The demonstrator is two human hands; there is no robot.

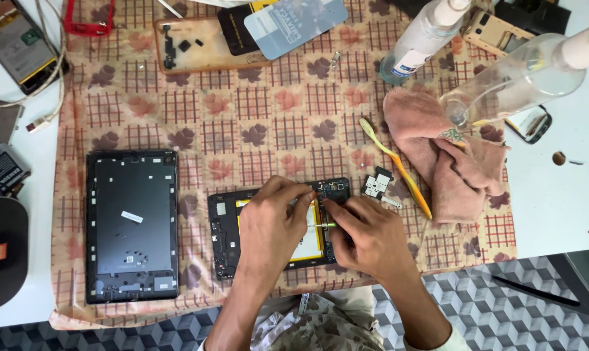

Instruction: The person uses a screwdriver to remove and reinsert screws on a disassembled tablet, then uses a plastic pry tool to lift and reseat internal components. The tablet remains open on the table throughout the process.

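Both hands on the opened tablet (226,227), mid-cloth — left hand (268,224) pinching at its top edge, right hand (366,237) closed on what looks like a green-handled tool (320,225); back cover (132,224) lies left.

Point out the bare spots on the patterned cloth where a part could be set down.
Bare cloth lies between the black tablet back cover, the amber phone case and the opened tablet. Crowded: around the pink rag, yellow toothbrush and clear bottles.
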